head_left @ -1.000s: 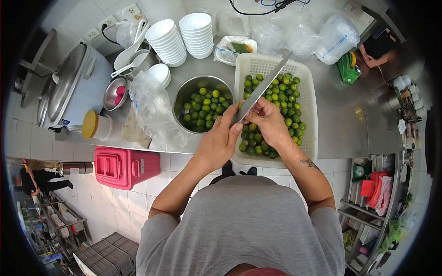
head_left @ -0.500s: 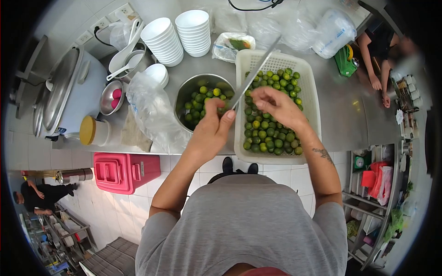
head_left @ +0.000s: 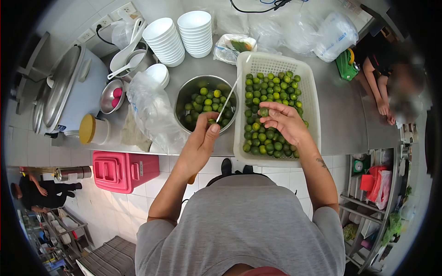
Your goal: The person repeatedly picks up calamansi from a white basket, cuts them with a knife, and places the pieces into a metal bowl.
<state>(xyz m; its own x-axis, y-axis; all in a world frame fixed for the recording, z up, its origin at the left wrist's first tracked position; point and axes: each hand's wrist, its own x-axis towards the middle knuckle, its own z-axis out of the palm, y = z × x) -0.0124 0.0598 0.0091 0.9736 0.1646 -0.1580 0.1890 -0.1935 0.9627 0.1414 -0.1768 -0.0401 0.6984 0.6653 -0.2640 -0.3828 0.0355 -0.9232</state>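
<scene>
One knife and one lime in two hands, over a steel counter (head_left: 338,131) in a tiled kitchen.
The left hand (head_left: 199,146) grips the knife (head_left: 229,99) near the pot (head_left: 182,89), blade slanting toward the basket (head_left: 310,78); the right hand (head_left: 289,123) pinches the lime (head_left: 264,112) between thumb and fingers above the basket's many limes. The basket reaches the counter's front edge; steel surface stretches to its right. Behind stand two stacks of white bowls (head_left: 164,41); two other people (head_left: 384,83) are at the sides.
</scene>
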